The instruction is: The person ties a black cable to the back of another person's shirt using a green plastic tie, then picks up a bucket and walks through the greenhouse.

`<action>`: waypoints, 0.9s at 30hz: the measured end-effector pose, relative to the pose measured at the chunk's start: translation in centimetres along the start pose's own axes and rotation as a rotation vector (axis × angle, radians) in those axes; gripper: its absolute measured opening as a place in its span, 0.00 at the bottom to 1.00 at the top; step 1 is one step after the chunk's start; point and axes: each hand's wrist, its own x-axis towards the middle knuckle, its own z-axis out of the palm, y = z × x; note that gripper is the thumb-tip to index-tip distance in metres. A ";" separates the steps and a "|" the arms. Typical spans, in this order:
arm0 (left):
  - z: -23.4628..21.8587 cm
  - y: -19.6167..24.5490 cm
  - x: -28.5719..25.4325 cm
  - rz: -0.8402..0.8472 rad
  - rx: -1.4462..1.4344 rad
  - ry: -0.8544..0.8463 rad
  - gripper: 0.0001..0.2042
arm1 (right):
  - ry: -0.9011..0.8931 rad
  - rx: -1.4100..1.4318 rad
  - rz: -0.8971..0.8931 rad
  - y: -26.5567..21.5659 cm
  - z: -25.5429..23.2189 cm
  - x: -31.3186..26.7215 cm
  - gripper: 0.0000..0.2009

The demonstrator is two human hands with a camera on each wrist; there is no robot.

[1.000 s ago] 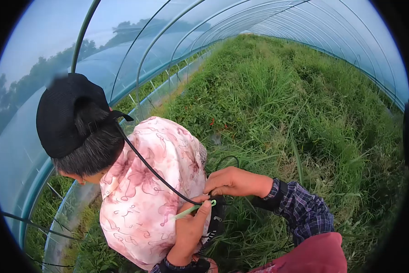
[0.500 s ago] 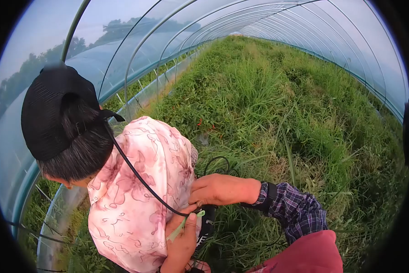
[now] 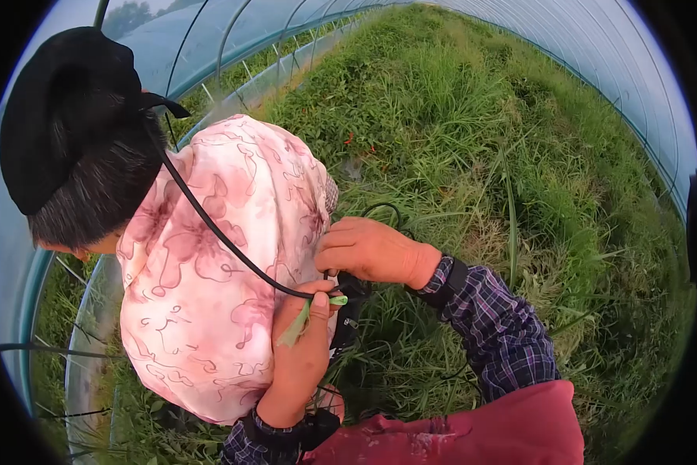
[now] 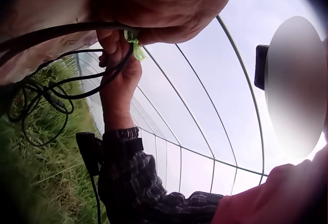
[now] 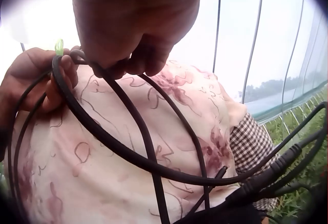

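A black cable point(image 3: 216, 232) runs from another person's black cap point(image 3: 61, 116) down their back to my two hands. My left hand point(image 3: 302, 353) pinches it between thumb and fingers, together with a light green strip of tape or ribbon point(image 3: 296, 328) whose loose end hangs over the hand. Close beside it, my right hand point(image 3: 379, 252) has its fingertips curled down on the cable strands. Loops of cable point(image 5: 123, 157) hang under the right fingers in the right wrist view. The green strip point(image 4: 137, 52) shows wrapped at the cable in the left wrist view.
The person in a pink floral shirt point(image 3: 201, 310) stands in front, facing left. Coiled cable point(image 4: 43, 108) hangs over grass. Tall weeds point(image 3: 457, 101) with a few red fruits fill the plastic tunnel. A black bag-like item point(image 3: 352, 298) sits below my right hand.
The head view has tilted down and the other person sits further left in it. My left hand keeps its pinch on the cable and strip. My right hand's fingers stay close beside it.
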 end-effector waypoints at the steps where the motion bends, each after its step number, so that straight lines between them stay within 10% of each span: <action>1: 0.2 0.2 -0.1 -0.015 -0.030 0.003 0.11 | 0.004 -0.003 0.011 0.1 0.1 -0.2 0.12; 27: -1.1 0.7 -1.6 -0.016 0.069 0.026 0.12 | 0.117 -0.046 0.168 1.6 0.8 -1.5 0.07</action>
